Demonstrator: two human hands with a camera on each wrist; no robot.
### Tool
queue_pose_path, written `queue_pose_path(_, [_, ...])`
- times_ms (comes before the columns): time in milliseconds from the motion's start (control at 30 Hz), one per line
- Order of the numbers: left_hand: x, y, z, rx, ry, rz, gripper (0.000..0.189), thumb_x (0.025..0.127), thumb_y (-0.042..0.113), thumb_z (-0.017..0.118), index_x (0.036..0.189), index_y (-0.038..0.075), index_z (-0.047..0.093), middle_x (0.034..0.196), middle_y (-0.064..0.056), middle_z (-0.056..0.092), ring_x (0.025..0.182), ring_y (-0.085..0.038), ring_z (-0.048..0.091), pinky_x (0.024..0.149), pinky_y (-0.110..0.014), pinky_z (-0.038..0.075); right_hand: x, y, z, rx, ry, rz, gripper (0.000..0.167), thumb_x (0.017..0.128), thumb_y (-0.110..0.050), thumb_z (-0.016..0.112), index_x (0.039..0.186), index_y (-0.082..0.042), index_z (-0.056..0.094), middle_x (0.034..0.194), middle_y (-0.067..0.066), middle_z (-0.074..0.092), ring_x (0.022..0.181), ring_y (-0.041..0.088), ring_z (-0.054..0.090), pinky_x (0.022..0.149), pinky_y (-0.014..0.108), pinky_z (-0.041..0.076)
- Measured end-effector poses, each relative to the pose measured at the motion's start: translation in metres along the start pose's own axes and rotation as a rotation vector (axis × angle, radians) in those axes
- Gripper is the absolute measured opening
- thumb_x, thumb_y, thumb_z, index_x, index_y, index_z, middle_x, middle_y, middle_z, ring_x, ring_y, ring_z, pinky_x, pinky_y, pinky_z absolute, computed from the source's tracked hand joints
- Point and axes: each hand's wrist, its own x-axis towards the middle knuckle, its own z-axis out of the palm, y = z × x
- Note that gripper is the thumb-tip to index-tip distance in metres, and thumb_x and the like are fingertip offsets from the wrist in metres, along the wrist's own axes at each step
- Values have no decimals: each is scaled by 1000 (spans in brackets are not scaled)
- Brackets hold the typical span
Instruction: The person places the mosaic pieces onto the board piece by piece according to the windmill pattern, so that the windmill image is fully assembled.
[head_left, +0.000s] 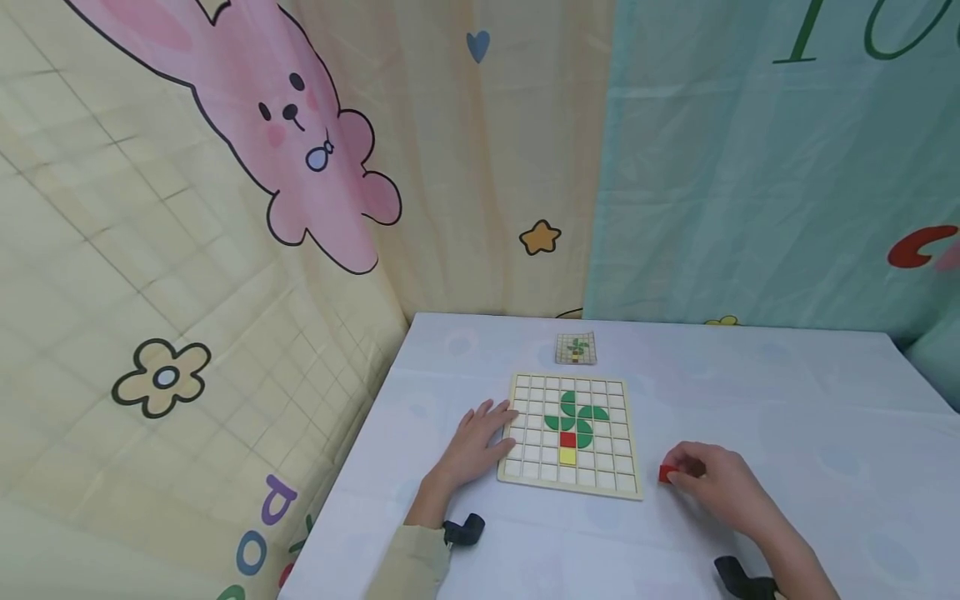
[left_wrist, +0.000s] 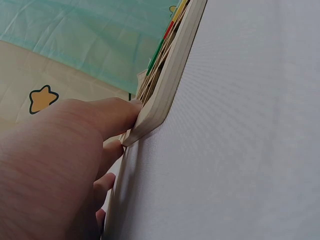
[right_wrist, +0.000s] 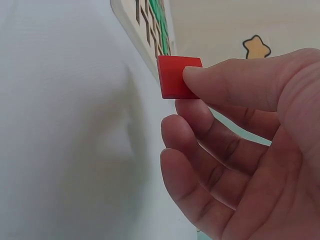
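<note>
A red square tile (right_wrist: 172, 77) is pinched between the thumb and fingers of my right hand (head_left: 712, 485), held above the table just right of the grid board (head_left: 528, 472). My left hand (head_left: 474, 442) rests at the board's left edge, its fingertips and thumb touching the rim; the left wrist view shows the thumb (left_wrist: 117, 116) against the board's corner. White squares fill most of the grid. Near the middle sit green curved-edge tiles (head_left: 567, 404), a red tile (head_left: 567, 439) and, directly below that, a yellow tile (head_left: 567, 457).
A small pattern card (head_left: 575, 348) with a similar grid and coloured design lies behind the board. The white-covered table (head_left: 810, 400) reaches back to printed curtains (head_left: 480, 167). Each wrist wears a black mount, one seen by the left sleeve (head_left: 465, 530).
</note>
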Motion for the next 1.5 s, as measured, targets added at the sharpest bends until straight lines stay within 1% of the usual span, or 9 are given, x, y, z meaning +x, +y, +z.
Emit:
queue_pose_path(100, [0,1,-2,4,-1,1,52,102,43,54,151,26,47,163,5,31,153,-22,14,123,-49,9,2,-3,0,1,6,-11,12,86,-6,77,97,-11,73,84,-2,66,80,19,57,74,37,56])
queue_pose_path(300, [-1,3,-4,-9,2,12,52,102,40,56,150,23,49,162,1,34,153,-26,16,122,-53,11,4,-9,2,1,6,-35,11,87,-7,77,96,-12,73,83,-2,66,79,18,57,73,36,56])
queue_pose_path(533, [-1,2,-2,3,-2,-2,52,102,43,54,151,26,47,162,4,32,153,-22,14,123,-49,10,7,-15,5,11,5,-51,11,87,-8,77,96,-13,73,83,-3,65,80,18,57,72,34,56])
queue_pose_path(733, [-1,3,-2,-4,3,-4,52,102,42,55,150,26,48,162,4,33,153,-23,15,123,-50,10,8,-24,8,16,13,-71,12,86,-6,77,94,-14,73,79,-3,63,79,19,57,71,32,54])
queue_pose_path(967, [0,3,-2,-1,0,-4,53,102,42,55,151,25,48,162,3,33,153,-23,15,123,-50,10,9,-34,10,29,3,-100,13,86,-5,77,94,-14,72,80,-3,63,79,17,56,70,32,53])
queue_pose_path(1300, [-2,4,-3,-6,8,6,52,101,40,56,150,24,49,162,2,34,153,-25,16,122,-52,11,14,-44,21,43,-14,-119,13,86,-8,79,91,-17,72,79,-5,63,78,16,57,69,30,52])
queue_pose_path(1500, [-1,3,-2,-4,6,-5,52,101,41,56,150,25,49,162,4,33,153,-23,16,123,-50,11,16,-50,28,61,-14,-157,14,86,-8,79,88,-18,70,78,-6,63,77,16,56,67,29,51])
